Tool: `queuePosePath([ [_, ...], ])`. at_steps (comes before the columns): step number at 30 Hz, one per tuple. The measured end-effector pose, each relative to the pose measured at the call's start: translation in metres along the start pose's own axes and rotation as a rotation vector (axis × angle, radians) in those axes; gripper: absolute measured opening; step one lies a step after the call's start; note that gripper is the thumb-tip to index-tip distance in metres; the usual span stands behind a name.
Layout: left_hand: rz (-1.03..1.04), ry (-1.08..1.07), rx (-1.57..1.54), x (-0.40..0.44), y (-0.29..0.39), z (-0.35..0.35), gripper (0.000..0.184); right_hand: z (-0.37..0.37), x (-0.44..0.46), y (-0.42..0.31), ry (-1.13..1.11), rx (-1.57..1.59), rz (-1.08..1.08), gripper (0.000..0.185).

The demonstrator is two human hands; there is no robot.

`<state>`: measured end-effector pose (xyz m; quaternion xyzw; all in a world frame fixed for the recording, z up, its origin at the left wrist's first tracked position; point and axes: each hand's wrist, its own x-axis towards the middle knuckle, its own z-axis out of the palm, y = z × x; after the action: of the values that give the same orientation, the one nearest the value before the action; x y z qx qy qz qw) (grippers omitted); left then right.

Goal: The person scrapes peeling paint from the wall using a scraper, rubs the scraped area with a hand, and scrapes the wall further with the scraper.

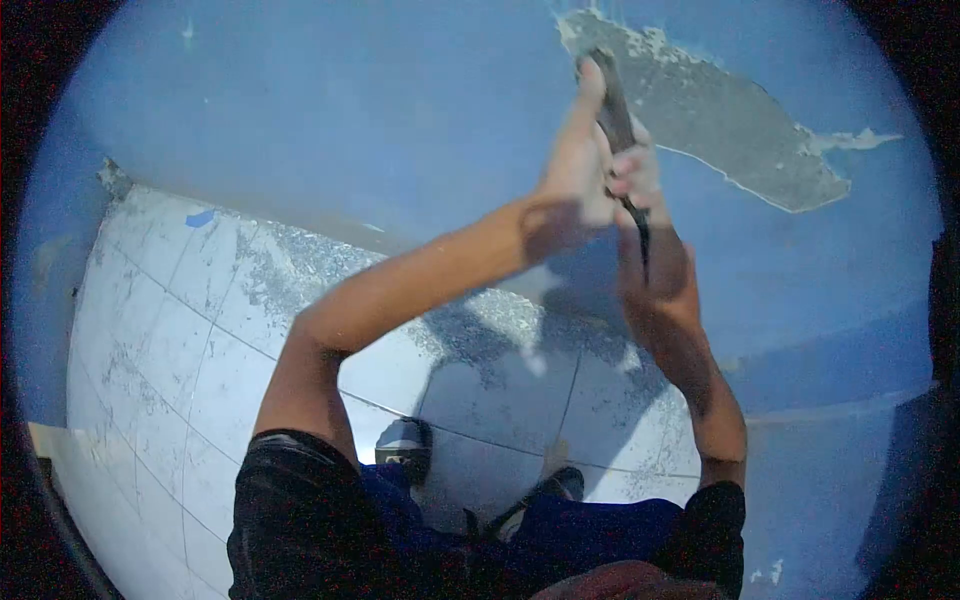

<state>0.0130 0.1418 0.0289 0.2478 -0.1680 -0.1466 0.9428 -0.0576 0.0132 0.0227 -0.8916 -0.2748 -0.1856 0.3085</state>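
Observation:
A long, dark, narrow tool (pixel 616 105) is held in both hands, tilted against the blue wall; its exact kind cannot be made out. The upper end touches or nearly touches the left end of a bare grey patch (pixel 715 110) with ragged, peeling paint edges. My left hand (pixel 580 165) is closed along the tool's upper part, thumb stretched up beside it. My right hand (pixel 645 190), lower and slightly blurred, has its fingers wrapped round the middle. Below them the thin black lower end (pixel 642 245) tapers down over my right wrist.
Blue painted wall (pixel 380 110) fills the upper view. White floor tiles (pixel 150 330) lie below, with grey flakes and dust (pixel 320 265) strewn along the wall's foot. A blue scrap (pixel 200 218) lies at the left. My shoes (pixel 403 447) stand on the tiles.

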Motion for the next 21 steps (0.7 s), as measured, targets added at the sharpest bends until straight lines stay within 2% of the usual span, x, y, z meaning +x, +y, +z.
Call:
queuePosePath([
  [2, -0.052, -0.042, -0.061, -0.002, -0.001, 0.004, 0.074, -0.004, -0.002, -0.005, -0.034, 0.144, 0.233, 0.027],
  [5, -0.066, -0.070, -0.068, -0.001, 0.002, 0.001, 0.073, -0.008, 0.003, -0.015, -0.050, 0.238, 0.270, 0.027],
  [8, -0.084, -0.102, -0.091, 0.002, 0.007, -0.002, 0.071, -0.011, 0.004, -0.014, -0.042, 0.203, 0.191, 0.028],
  [11, -0.057, -0.082, -0.108, -0.002, 0.009, 0.007, 0.069, -0.023, 0.011, -0.006, -0.125, 0.180, 0.116, 0.023],
  [15, -0.011, -0.051, -0.131, -0.002, 0.010, 0.019, 0.056, -0.025, 0.016, 0.001, -0.101, 0.315, 0.082, 0.024],
  [20, 0.100, -0.079, 0.013, 0.003, 0.035, 0.012, 0.055, -0.002, 0.042, 0.001, -0.137, 0.555, 0.156, 0.026],
  [21, 0.108, -0.104, 0.029, 0.002, 0.042, 0.009, 0.054, 0.005, 0.045, -0.001, -0.101, 0.553, 0.083, 0.027],
])
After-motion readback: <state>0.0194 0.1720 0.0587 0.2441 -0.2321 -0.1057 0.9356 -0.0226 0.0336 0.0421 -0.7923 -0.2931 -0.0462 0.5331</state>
